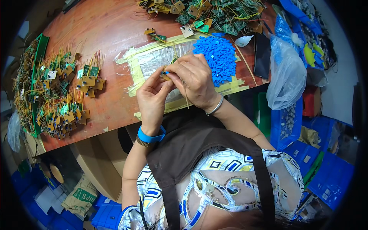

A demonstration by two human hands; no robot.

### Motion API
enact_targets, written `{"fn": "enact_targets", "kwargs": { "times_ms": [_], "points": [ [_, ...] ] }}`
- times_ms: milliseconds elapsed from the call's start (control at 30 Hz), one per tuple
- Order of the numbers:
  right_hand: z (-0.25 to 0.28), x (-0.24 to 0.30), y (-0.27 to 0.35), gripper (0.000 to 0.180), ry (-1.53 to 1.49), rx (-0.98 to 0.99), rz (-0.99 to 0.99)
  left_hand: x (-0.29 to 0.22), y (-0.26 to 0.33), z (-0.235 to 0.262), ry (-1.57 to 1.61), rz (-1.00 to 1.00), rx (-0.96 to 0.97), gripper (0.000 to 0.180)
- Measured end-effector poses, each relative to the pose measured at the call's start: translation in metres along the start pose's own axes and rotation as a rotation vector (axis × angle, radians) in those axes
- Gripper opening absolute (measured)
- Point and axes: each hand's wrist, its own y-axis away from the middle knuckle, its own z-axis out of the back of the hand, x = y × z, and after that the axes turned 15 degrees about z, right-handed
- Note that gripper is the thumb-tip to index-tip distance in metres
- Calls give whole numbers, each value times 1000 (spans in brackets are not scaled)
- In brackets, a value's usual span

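Two hands meet above the middle of the wooden table (111,34), over a clear plastic sheet (153,61) taped down with yellowish strips. The left hand (152,100) rises from below with its fingers curled and its thumb and forefinger pinched together at the top, closed on a small tan circuit board (165,76) that carries a tiny blue part at its upper end. The right hand (193,78) comes in from the right and folds over the same piece, fingers bent tight and fingertips touching the board from the other side, so both hands grip it between them. Thin yellow wires (185,94) hang down from the board past the right palm toward the table edge.

Just beside the right hand, on the tape, lies a heap of small blue plastic parts (219,53). A blue wristband (150,137) circles the left wrist and a silver bangle (215,107) the right. On the left part of the table sits a wide pile of finished boards with yellow leads (57,92), well apart from the hands, and another tangle of green boards (214,15) lies along the far edge. A clear plastic bag (285,76) stands at the right end, near blue bins (326,153)
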Motion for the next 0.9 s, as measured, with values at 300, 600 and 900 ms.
{"fn": "enact_targets", "kwargs": {
  "times_ms": [300, 600, 900],
  "points": [
    [0, 1, 4, 22, -51, -18, -44, -3, 3, 2, 44, 55, 35, 41],
    [-2, 3, 5, 22, -91, -10, -85, -2, 2, 5, 2, 51, 63, 39],
    [-3, 6, 0, 23, -84, -21, -50, -11, 5, 4, 117, 105, 17, 32]
  ]
}}
